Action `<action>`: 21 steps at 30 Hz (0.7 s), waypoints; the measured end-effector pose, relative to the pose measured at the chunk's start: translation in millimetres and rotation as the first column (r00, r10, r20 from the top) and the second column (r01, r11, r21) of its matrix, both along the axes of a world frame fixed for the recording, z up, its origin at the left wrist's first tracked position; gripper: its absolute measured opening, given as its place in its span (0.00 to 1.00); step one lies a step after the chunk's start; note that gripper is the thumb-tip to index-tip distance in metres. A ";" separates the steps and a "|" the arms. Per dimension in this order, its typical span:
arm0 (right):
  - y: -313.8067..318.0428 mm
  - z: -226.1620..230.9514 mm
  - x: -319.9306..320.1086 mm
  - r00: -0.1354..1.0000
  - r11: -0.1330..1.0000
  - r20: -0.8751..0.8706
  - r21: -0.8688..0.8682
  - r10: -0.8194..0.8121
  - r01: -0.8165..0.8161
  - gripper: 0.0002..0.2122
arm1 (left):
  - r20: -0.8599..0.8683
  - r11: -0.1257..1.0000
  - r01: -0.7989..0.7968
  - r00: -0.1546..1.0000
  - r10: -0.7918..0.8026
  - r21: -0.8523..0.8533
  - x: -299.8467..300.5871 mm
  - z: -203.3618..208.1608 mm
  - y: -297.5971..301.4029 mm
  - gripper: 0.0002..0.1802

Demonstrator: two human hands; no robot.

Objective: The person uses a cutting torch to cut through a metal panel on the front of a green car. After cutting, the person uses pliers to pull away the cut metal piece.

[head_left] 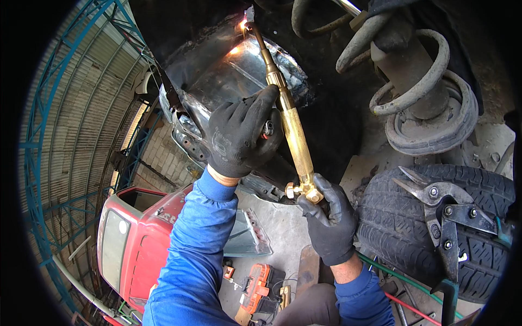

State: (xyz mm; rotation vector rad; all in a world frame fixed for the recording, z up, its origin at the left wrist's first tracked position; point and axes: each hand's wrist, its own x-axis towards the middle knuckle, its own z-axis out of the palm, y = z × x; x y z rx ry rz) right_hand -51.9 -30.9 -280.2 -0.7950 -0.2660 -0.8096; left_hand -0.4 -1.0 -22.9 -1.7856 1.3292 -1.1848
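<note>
Brass torch (288, 117) runs from near centre up to far centre, its tip lit against dark sheet metal (239, 70) of a wheel arch.

Left hand (242, 136), black glove, fingers curled around the torch's mid-body, closed on it.

Right hand (326, 217), black glove, gripping the torch's near end at the valve knobs (304, 191).

Coil spring and strut (413, 81) far right. Tyre (435, 228) near right, 1 pair of tin snips (443, 212) lying on it. Red car (136, 239) near left.
</note>
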 end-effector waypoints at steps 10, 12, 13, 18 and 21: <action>-1.1 0.4 0.5 1.000 1.000 0.009 -0.007 -0.019 0.019 0.24 | 0.006 1.000 0.018 1.000 -0.018 -0.004 1.6 -0.3 -0.3 0.25; 0.3 -0.8 1.3 1.000 1.000 0.009 -0.009 -0.018 0.018 0.24 | 0.005 1.000 0.011 1.000 -0.011 -0.007 1.3 -0.1 -0.5 0.25; 1.0 -1.3 1.4 1.000 1.000 0.006 -0.008 -0.011 0.011 0.24 | 0.003 1.000 0.005 1.000 -0.005 -0.008 1.0 -0.2 -0.7 0.25; 3.5 -2.0 1.6 1.000 1.000 0.003 0.006 0.011 -0.011 0.24 | -0.029 0.998 -0.028 0.999 0.026 -0.049 -1.9 -3.0 -1.9 0.24; 3.2 -2.0 1.9 1.000 1.000 -0.001 -0.001 0.012 -0.012 0.24 | -0.026 0.996 -0.063 0.998 0.062 -0.059 -3.6 -4.1 -2.7 0.24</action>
